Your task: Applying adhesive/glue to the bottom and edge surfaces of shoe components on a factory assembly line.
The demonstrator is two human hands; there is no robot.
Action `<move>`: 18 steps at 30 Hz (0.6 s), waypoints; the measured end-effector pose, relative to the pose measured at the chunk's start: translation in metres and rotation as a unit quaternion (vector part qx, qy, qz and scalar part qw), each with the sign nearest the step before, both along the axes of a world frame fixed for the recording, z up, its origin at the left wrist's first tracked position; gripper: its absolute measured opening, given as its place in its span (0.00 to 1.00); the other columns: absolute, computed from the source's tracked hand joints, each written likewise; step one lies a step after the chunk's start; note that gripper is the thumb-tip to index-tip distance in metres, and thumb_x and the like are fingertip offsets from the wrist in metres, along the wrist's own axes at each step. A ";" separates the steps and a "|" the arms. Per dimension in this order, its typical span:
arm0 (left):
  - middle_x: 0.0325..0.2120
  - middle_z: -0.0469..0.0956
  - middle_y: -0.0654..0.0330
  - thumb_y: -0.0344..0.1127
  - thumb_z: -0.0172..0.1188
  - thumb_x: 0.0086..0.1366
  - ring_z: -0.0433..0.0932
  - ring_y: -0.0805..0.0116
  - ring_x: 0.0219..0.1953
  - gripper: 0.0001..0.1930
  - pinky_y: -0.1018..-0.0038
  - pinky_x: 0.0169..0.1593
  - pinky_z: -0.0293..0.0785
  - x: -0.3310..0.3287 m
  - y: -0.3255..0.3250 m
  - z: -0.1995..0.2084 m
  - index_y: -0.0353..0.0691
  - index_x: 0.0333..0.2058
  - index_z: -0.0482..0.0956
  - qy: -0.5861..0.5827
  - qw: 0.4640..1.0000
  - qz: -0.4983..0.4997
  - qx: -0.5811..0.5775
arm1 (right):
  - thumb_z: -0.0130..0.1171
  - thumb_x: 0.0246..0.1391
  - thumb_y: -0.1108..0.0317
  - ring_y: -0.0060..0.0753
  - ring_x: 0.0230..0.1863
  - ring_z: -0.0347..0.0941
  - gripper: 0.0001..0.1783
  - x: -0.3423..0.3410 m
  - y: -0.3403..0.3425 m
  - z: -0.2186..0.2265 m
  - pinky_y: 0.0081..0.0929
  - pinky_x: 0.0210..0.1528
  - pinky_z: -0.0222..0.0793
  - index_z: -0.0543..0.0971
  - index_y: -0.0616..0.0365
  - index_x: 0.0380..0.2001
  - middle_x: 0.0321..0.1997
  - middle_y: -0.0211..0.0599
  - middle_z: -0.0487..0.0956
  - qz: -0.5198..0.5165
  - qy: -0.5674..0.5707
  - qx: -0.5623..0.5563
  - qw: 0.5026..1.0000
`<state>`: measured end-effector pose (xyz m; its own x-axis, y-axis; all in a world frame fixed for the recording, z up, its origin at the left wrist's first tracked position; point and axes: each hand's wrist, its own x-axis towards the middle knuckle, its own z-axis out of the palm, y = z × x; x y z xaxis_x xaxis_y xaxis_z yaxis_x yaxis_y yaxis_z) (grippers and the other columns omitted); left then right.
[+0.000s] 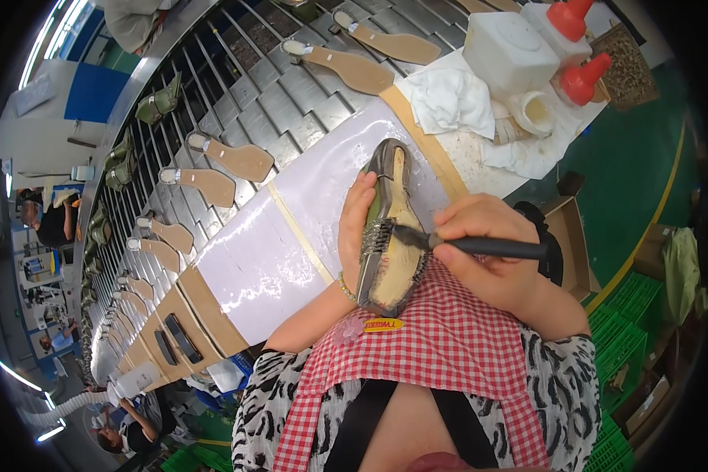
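Observation:
My left hand (352, 224) is wrapped along the left side of a green and grey shoe upper (400, 271), gripping it with its pale underside turned toward me. Closed around the black handle of a brush (495, 247), my right hand (484, 228) is on the shoe's right. The brush's dark bristles touch the shoe's underside near its middle, at the left margin. Part of my left hand's thumb side is hidden behind the shoe. A white work surface (291, 252) lies under and beyond both hands.
Brown soles (342, 69) lie along a metal conveyor (267, 86), with green shoe uppers (159, 102) farther across. White bottles with red caps (511, 51), an open jar (535, 112) and a white cloth (452, 102) stand at right. Green crates (617, 318) are on the floor. Other people are at far left.

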<state>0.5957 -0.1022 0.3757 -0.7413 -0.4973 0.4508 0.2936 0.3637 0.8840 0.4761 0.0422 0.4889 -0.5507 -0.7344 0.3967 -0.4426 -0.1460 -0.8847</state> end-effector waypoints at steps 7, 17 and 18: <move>0.56 0.56 0.51 0.28 0.69 0.49 0.61 0.55 0.60 0.40 0.64 0.61 0.63 0.005 -0.005 0.010 0.40 0.59 0.56 -0.072 0.980 0.087 -0.166 | 0.64 0.45 0.77 0.31 0.36 0.75 0.09 0.002 0.000 -0.005 0.23 0.39 0.70 0.77 0.63 0.31 0.34 0.40 0.78 0.089 -0.166 -0.005 0.982; 0.54 0.61 0.49 0.29 0.68 0.49 0.63 0.49 0.59 0.36 0.62 0.59 0.65 0.006 -0.011 0.004 0.39 0.57 0.61 -0.026 0.986 0.080 -0.143 | 0.62 0.49 0.78 0.18 0.36 0.72 0.09 0.004 -0.003 -0.016 0.15 0.41 0.67 0.76 0.64 0.35 0.35 0.33 0.78 -0.009 -0.257 -0.023 0.966; 0.53 0.61 0.49 0.28 0.67 0.50 0.63 0.50 0.59 0.36 0.62 0.59 0.65 0.007 -0.014 0.011 0.40 0.58 0.61 -0.035 0.984 0.080 -0.158 | 0.61 0.49 0.78 0.20 0.37 0.73 0.09 0.005 -0.001 -0.011 0.16 0.42 0.67 0.76 0.64 0.36 0.35 0.35 0.78 -0.016 -0.283 -0.059 0.957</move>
<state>0.6029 -0.1161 0.3870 -0.7004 -0.4530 0.5516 0.1526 0.6599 0.7357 0.4807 0.0407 0.4778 -0.7238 -0.6818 0.1064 0.0971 -0.2533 -0.9625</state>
